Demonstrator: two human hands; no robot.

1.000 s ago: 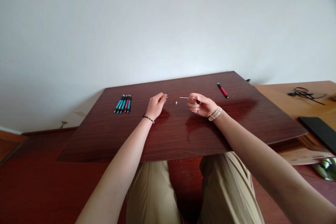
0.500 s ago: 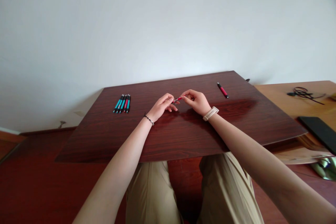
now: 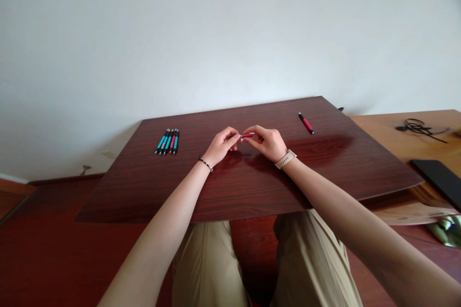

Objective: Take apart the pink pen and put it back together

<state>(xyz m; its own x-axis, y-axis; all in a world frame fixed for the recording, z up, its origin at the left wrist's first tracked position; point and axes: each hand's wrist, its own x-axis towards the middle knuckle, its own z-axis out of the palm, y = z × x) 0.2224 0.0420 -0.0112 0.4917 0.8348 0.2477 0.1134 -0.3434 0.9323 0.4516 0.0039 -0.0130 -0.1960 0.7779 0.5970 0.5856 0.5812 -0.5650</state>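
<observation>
My left hand (image 3: 222,144) and my right hand (image 3: 265,142) meet over the middle of the dark wooden board (image 3: 252,187). Between their fingertips is a small red pen (image 3: 247,135), pinched at its left end by the left hand and along its body by the right. Most of the pen is hidden by the fingers. A bracelet is on my left wrist and a pale watch on my right.
Several teal and red pens (image 3: 167,142) lie side by side at the board's far left. Another red pen (image 3: 306,123) lies at the far right. A lighter table holds a black cable (image 3: 419,127) and a dark flat device (image 3: 437,176).
The hands were apart, the right holding a red pen part with a thin rod and the left a tiny piece. They have come together and now both pinch the red pen.
</observation>
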